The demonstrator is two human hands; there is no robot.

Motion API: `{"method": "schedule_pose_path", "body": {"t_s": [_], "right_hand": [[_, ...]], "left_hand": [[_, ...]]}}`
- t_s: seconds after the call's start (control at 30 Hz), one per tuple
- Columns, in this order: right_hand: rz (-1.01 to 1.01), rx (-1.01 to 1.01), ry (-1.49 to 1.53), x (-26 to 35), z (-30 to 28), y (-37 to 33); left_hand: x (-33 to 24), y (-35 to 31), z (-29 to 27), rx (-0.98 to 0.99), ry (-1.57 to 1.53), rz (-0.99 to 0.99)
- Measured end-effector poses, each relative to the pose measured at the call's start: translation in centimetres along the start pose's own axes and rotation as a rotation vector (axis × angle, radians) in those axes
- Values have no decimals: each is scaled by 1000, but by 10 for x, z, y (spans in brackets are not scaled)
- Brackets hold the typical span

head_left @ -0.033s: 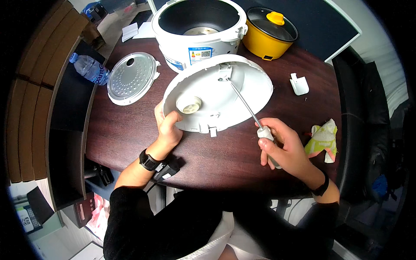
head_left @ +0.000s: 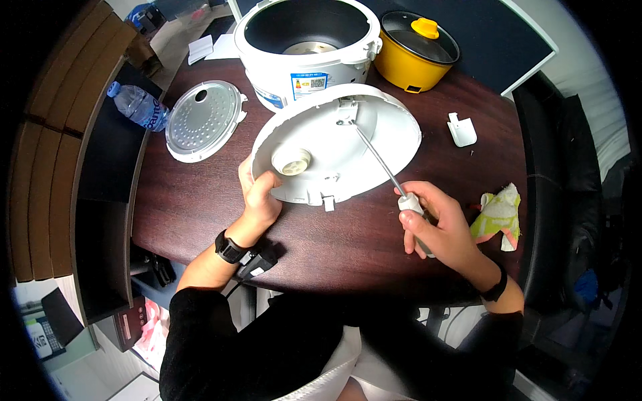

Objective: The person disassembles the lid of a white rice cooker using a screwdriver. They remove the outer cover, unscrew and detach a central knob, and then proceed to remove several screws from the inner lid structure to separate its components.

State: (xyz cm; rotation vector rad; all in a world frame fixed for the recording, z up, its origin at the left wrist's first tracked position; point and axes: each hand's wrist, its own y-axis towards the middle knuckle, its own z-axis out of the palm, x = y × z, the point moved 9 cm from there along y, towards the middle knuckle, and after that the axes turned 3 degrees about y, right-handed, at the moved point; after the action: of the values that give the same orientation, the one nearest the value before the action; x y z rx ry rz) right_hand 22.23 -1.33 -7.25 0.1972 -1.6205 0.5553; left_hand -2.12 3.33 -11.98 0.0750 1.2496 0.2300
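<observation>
The white rice-cooker lid [head_left: 338,150] is gripped at its near-left rim by the left hand [head_left: 261,194]; a screwdriver [head_left: 388,174] is held by the right hand [head_left: 438,227], tip on the lid's hinge end.

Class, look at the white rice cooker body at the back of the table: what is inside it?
Inside the white cooker body the dark cavity and a round metal heating plate show. Its near wall hides the front part of the floor.
</observation>
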Motion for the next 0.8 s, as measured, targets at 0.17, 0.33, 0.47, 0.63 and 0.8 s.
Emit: {"method": "schedule_pose_path", "body": {"t_s": [0.17, 0.33, 0.47, 0.63, 0.8], "right_hand": [[95, -17, -3, -9, -1, 0], [102, -37, -85, -6, -2, -4], [127, -44, -66, -3, 2, -6], [130, -37, -66, -6, 4, -4], [140, -58, -20, -5, 3, -3]], "left_hand": [[-6, -1, 4, 13, 39, 14], [-3, -2, 1, 52, 70, 12], [4, -2, -3, 104, 108, -7], [-2, -5, 7, 143, 16, 38], [-5, -6, 13, 158, 93, 38]]}}
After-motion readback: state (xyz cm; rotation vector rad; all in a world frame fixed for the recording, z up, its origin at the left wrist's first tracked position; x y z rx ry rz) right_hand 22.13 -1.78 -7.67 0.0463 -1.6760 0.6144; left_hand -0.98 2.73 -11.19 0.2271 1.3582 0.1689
